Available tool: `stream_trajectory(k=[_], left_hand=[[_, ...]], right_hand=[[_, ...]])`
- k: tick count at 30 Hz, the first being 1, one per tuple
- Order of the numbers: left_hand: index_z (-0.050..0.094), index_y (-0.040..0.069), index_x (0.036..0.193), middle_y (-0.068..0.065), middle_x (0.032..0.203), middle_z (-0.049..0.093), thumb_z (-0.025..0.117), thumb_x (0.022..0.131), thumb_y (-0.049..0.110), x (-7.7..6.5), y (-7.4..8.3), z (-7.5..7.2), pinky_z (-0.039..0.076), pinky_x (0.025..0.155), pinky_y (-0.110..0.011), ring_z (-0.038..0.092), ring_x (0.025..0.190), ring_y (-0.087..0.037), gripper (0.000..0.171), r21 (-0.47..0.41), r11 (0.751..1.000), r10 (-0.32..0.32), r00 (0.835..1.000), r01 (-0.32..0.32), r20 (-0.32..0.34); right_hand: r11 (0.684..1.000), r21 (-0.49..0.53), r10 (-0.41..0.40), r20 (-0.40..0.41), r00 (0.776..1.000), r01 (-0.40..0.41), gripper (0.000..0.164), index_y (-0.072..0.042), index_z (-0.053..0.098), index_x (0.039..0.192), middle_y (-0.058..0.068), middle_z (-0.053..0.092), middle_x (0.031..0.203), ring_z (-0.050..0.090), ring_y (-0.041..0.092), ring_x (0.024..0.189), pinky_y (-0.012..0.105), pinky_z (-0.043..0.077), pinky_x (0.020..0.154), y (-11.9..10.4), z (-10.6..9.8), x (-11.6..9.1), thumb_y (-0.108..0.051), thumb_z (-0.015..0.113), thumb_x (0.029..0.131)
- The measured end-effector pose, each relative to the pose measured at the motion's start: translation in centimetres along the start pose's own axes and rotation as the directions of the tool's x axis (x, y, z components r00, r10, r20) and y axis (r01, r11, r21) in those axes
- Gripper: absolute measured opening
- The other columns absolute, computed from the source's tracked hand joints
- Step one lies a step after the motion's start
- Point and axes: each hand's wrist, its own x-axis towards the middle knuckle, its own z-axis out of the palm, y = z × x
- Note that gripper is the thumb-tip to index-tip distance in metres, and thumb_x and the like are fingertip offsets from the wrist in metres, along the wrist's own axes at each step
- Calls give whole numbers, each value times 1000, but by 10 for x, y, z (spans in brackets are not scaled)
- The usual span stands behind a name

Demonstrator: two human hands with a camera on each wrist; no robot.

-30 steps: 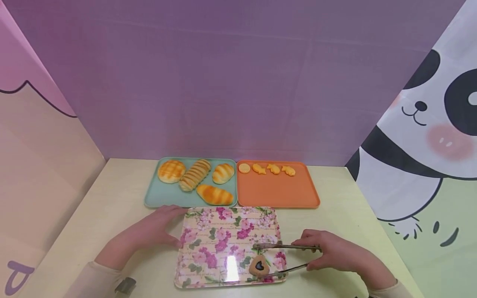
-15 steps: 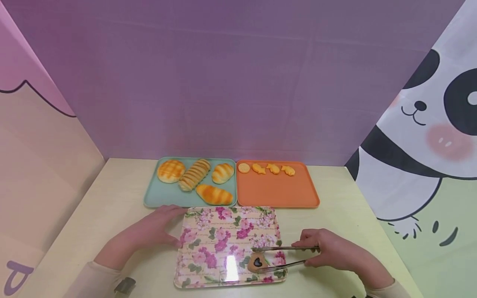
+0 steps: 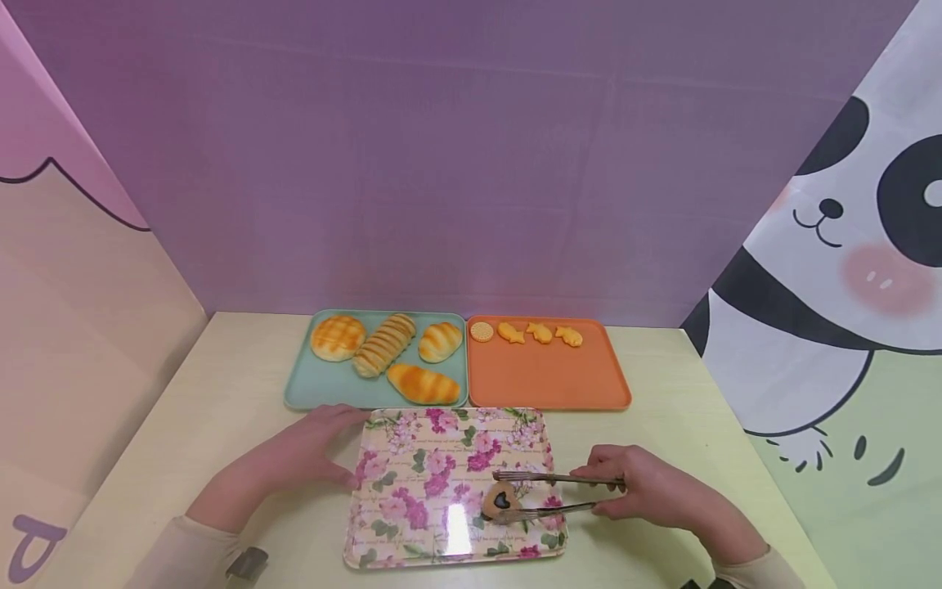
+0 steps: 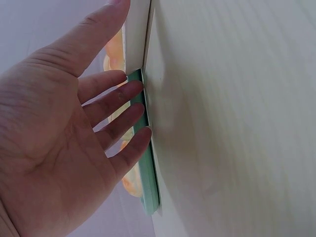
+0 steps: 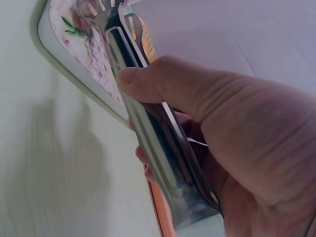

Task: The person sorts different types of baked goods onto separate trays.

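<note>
My right hand grips a pair of metal tongs, thumb on one arm and fingers on the other. Between the fork-like tips lies a light brown cookie with a dark heart-shaped centre, over the right part of a floral tray. Whether the cookie is lifted off the tray, I cannot tell. My left hand is at the tray's left edge, thumb and fingertips near or against it. In the left wrist view its fingers are spread and fairly straight. The right wrist view shows the tongs' handle under my thumb.
Behind the floral tray a blue-green tray carries several bread rolls. Beside it an orange tray holds a round biscuit and several fish-shaped crackers. A purple cloth wall stands behind.
The tongs have narrowed around the cookie and moved away from the tray's front edge and slightly left. The cookie has shifted along with them. My left hand has stayed put.
</note>
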Motion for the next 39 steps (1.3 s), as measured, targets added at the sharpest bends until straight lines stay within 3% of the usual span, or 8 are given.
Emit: stream_trajectory(k=[5,13,24,32,39], left_hand=[[55,3,159,-21,162,55,99,77,51,0,1,-1,36,125,-71,44,152,-52,105,-3,1000,-3,1000,3,2],[55,4,160,-20,163,54,99,77,51,0,0,0,36,126,-71,43,153,-51,105,-3,1000,-10,1000,10,7],[55,3,160,-21,163,55,99,77,50,0,1,-1,36,125,-71,44,152,-52,104,-9,1000,-10,1000,10,9],[55,3,160,-23,163,54,100,76,50,0,0,0,35,125,-72,43,152,-53,106,-13,1000,-6,1000,6,-2],[56,3,159,-22,162,55,100,77,49,0,2,-1,37,125,-71,44,152,-52,104,-9,1000,-10,1000,10,3]], right_hand=[[1000,5,25,-34,999,-25,42,-13,80,136,-7,67,103,60,9,90,24,57,73,5,-1,4,-19,89,95],[1000,-21,8,-172,985,-12,43,-4,78,135,1,70,104,60,12,83,23,55,67,18,-4,10,-13,88,95],[992,-68,70,-378,923,-103,39,2,79,131,5,67,100,56,14,83,25,49,65,36,-5,29,-8,88,94],[991,-30,101,-467,878,-130,41,5,77,133,5,68,98,49,12,74,26,43,57,47,-11,53,-6,87,94],[986,-56,111,-489,865,-158,43,4,76,135,8,64,94,46,13,70,28,40,56,58,-18,75,-7,86,95]])
